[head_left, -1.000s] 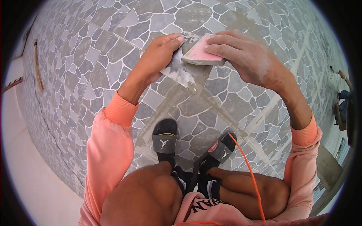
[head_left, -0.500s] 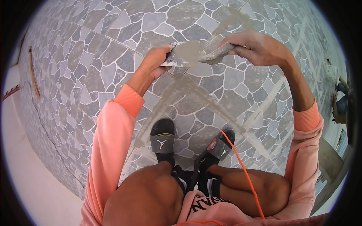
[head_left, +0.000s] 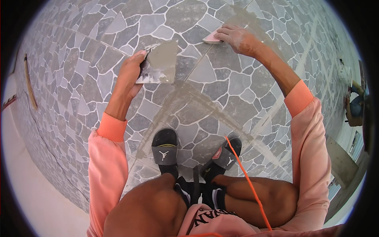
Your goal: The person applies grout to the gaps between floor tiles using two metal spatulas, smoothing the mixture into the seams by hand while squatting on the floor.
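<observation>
My left hand [head_left: 129, 73] grips a wide flat-bladed putty knife [head_left: 162, 59] by its dark handle. Grey grout paste coats much of the blade, which I hold flat above the floor. Farther off and to the right, my right hand [head_left: 240, 40] is closed on a small pinkish-white scraper [head_left: 212, 38]. Its edge meets the floor at a narrow tile joint [head_left: 199, 62], fingers pressing from above. Stone-patterned grey tiles [head_left: 231, 108] with white lines lie beneath both hands. Wet-looking grout smears [head_left: 246, 19] run along the joint beyond my right hand.
My feet in dark slides [head_left: 164, 150] stand near more grout-smeared joints. An orange cord [head_left: 248, 177] hangs before my right leg. At the far left a broom-like bundle [head_left: 29, 85] lies by the pale wall. Another person [head_left: 355, 106] is partly visible at the right edge.
My left hand and putty knife have moved left, away from the scraper. My right hand has moved away and left, turning the scraper from beside the blade down to the joint.
</observation>
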### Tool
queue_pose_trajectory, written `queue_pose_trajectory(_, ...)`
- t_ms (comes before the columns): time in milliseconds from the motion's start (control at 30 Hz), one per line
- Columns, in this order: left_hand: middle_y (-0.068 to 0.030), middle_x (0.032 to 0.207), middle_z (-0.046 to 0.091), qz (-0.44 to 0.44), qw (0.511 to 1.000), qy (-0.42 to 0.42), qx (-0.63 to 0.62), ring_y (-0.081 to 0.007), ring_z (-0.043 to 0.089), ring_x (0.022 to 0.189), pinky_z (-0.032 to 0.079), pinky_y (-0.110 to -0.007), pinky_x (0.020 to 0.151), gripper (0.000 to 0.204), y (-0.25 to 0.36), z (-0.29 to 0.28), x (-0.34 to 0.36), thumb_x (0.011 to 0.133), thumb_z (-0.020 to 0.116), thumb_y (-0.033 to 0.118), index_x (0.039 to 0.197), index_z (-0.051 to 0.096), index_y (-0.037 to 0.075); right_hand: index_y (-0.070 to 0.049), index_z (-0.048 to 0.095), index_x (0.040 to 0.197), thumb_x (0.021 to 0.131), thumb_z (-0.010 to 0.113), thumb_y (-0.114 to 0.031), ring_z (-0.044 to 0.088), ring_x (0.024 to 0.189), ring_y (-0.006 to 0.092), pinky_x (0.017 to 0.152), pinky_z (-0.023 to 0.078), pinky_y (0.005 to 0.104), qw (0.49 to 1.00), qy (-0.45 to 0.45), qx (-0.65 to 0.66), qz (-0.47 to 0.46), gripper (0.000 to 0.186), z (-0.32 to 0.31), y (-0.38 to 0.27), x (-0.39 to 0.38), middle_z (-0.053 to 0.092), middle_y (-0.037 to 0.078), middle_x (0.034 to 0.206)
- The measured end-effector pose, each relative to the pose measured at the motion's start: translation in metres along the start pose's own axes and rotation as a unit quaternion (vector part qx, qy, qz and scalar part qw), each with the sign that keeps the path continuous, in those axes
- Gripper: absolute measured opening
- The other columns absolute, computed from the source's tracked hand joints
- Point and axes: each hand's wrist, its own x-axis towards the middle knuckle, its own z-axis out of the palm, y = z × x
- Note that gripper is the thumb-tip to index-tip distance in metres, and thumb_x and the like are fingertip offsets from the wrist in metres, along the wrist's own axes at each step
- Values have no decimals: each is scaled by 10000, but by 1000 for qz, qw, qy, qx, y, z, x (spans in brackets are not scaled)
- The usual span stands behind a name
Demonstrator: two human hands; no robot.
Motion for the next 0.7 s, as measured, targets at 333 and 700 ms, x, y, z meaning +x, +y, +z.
queue_pose_trajectory(333, -58, 963, 599, -8, 1000, 0, -4, -109, 597, 790, 522, -259, 673, 273, 0, -8, -9, 963, 417, 165, 1119, 533, -26, -58, 551, 1135, 700, 572, 42, 452, 1187, 307, 941, 446, 376, 998, -36, 7, 55, 447, 12, -30, -21, 501, 115, 1222)
queue_pose_trajectory(700, -41, 900, 584, 8, 1000, 0, -6, -100, 586, 740, 525, -253, 638, 238, 3, -5, -9, 959, 411, 153, 1051, 546, -20, 7, 552, 1108, 786, 505, -64, 488, 1092, 285, 994, 372, 394, 998, -61, -2, -7, 333, 9, -78, -12, 525, 120, 1107)
